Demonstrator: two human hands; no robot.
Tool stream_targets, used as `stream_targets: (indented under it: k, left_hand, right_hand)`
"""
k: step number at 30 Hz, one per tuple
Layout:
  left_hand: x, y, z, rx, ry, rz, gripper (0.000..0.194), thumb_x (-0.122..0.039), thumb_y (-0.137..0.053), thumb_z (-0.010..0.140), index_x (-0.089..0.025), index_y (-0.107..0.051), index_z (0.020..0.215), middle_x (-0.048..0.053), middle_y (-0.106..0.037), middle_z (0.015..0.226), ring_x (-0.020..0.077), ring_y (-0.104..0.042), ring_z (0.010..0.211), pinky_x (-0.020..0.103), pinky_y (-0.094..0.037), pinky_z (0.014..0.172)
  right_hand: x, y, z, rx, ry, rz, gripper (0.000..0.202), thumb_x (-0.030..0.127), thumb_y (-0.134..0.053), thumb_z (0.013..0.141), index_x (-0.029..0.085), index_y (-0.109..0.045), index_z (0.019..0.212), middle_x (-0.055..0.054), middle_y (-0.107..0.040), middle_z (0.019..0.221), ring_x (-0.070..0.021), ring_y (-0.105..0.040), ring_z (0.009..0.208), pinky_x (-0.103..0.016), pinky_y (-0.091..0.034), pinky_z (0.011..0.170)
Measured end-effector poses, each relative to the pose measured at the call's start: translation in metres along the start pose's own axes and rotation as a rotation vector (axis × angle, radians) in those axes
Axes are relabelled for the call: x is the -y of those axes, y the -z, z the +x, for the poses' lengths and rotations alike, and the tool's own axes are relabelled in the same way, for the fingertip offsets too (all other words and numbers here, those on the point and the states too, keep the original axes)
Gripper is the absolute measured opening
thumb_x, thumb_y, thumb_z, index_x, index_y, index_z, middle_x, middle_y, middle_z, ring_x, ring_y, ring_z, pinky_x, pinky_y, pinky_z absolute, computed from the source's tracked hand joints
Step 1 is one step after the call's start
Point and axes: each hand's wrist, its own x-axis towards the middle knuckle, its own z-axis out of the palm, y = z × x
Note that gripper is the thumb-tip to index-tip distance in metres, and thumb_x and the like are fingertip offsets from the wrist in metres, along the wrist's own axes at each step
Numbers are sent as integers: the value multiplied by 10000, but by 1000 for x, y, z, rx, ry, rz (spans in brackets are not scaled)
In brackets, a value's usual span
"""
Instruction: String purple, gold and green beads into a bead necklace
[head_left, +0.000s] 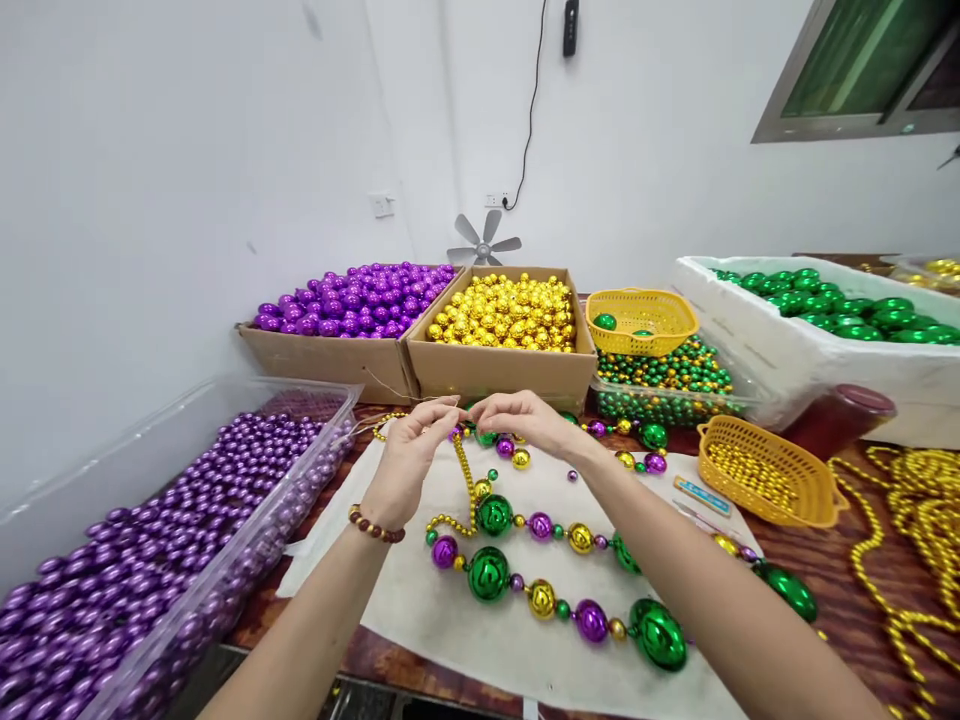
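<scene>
Bead strand (pixel 488 573): centre of the frame, green, purple and gold beads in rows on a white cloth (pixel 420 625)
Left hand (pixel 409 455): near centre, thumb and fingers pinched together over a gold bead chain (pixel 465 468); cannot tell what they grip
Right hand (pixel 525 420): fingertips drawn together beside the left's; contents hidden
Clear tub (pixel 150 455): lower left, purple beads inside
Yellow basket (pixel 739 490): right side, gold beads inside
</scene>
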Motion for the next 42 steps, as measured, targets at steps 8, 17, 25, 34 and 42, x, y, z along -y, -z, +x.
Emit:
stream_targets:
  k: [8,17,25,34,42]
  left_hand:
    - [-19,-4,27,-43,71,-314,205,-349,-726,761,-162,-672,826,25,-662,689,184,-669,788,326,-520,769]
    - [-37,18,86,-53,170,-228,118,-193,-632,835,-137,-577,748,-117,-236,451,14,-187,318,150,-130,332]
    - [-65,45,129,-264,-10,-102,122,-89,-551,825,-116,-565,707,-99,-286,450,7,-202,328,159,-139,377]
    - [-17,65,132,-284,121,29,110,-151,-582,783,-141,-565,675,-114,-247,397,26,-187,313,168,-139,360]
    - [34,72,98,-266,222,164,63,-176,-688,719,-145,-639,744,47,-618,641,212,-619,712,334,-474,706]
  right_hand:
    - [-11,-25,16,-12,-53,257,201,356,-697,756,161,-729,794,-35,-736,790,-182,-676,832,-337,-498,830]
    - [-6,-47,43,-28,-108,403,181,325,-734,705,149,-701,724,-24,-721,714,-159,-697,659,-326,-568,700]
    - [2,-53,48,-65,-95,419,137,272,-711,715,135,-705,709,-17,-712,683,-152,-690,635,-286,-573,625]
    - [-34,-61,44,-79,-224,402,138,257,-722,705,119,-716,711,-24,-709,688,-161,-700,631,-282,-585,588]
    - [-77,-43,20,-192,-335,314,173,232,-630,925,111,-648,803,19,-674,716,-115,-670,633,-280,-581,627]
